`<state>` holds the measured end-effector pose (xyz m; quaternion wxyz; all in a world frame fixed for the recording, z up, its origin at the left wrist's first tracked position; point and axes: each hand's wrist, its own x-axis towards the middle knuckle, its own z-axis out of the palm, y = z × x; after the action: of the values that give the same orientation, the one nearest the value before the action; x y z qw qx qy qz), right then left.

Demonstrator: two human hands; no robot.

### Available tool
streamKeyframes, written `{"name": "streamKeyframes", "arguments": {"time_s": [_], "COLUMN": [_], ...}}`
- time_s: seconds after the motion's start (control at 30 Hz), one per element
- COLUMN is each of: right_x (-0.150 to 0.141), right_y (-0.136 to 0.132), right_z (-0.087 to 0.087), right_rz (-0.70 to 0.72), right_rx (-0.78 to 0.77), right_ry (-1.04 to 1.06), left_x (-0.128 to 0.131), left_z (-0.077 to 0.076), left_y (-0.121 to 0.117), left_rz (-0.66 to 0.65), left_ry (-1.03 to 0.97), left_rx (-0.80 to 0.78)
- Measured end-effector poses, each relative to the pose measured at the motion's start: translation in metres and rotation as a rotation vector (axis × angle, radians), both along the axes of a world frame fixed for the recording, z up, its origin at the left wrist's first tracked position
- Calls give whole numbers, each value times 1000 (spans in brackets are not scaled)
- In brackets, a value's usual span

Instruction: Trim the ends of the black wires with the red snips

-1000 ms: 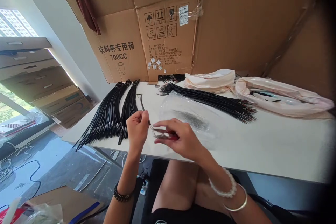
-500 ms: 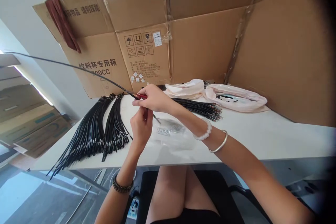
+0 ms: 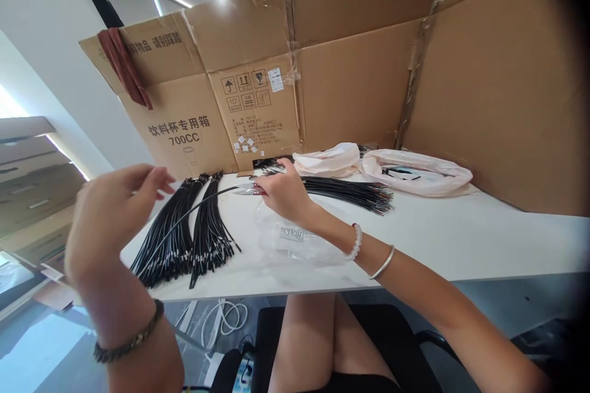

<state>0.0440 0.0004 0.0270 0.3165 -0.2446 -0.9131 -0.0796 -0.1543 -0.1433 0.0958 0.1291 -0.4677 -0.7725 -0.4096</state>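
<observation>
1. A wall of flattened cardboard boxes (image 3: 369,73) stands along the far side of the desk (image 3: 461,239); one panel carries printed characters and "700CC", and a dark red cloth (image 3: 124,64) hangs over its top left corner.
2. The desk is white and carries everything below; the person's bare knees show beneath its near edge.
3. Two pale pink plastic bags (image 3: 415,172) lie at the back of the desk against the cardboard, one beside the other.
4. A large bundle of black cables (image 3: 184,227) lies fanned out on the left part of the desk, with its near ends reaching the desk's edge.
5. A second bundle of black cables (image 3: 350,190) lies farther back, just in front of the pink bags, with its ends pointing right.
6. A clear plastic bag (image 3: 295,239) with a small printed label lies flat near the middle of the desk, partly under the right forearm.
7. The left hand (image 3: 110,215) is raised near the camera, off the desk's left edge, fingers loosely spread and holding nothing; a dark bead bracelet sits on its wrist.
8. The right hand (image 3: 286,190) is over the desk between the two bundles, fingers closed around a small pair of red-handled snips (image 3: 246,189) whose metal tips point left.
9. A single black cable (image 3: 193,212) runs from the snips' tips down to the left across the large bundle.
</observation>
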Motion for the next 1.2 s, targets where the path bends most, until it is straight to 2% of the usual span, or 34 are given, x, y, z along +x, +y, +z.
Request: {"name": "streamKeyframes", "arguments": {"time_s": [0.03,0.1,0.17,0.23,0.33,0.47,0.6,0.77,0.83,0.9,0.97,1.07,1.2], "right_x": [2,7,16,27,45,61,64,67,75,87,98,105,94], "right_y": [1,2,2,2,0,1,0,-5,-7,-7,-6,-1,8], "right_z": [-2,-5,-9,-15,-26,-40,-47,-49,-52,-58,-65,-72,-71], "right_rz": [6,21,38,55,87,145,249,462,526,533,463,318,245], "right_rx": [15,47,83,119,153,152,151,135,-3,-267,-528,-743,-1086], "right_ry": [7,27,50,74,113,171,205,184,240,400,618,866,967], "left_x": [-1,3,13,24,38,55,72,97,105,110,113,111,108], "left_z": [6,11,6,-8,-33,-52,-56,-65,-72,-79,-85,-94,-106], "left_y": [19,56,82,93,87,69,64,57,49,42,38,38,44], "left_rz": [-78,-327,-556,-714,-859,-905,-883,-851,-854,-868,-879,-863,-814], "left_ry": [-70,-254,-447,-621,-836,-1070,-1236,-1395,-1432,-1440,-1423,-1402,-1416], "left_rx": [-79,-307,-526,-710,-901,-877,-866,-901,-876,-823,-755,-664,-634]}}
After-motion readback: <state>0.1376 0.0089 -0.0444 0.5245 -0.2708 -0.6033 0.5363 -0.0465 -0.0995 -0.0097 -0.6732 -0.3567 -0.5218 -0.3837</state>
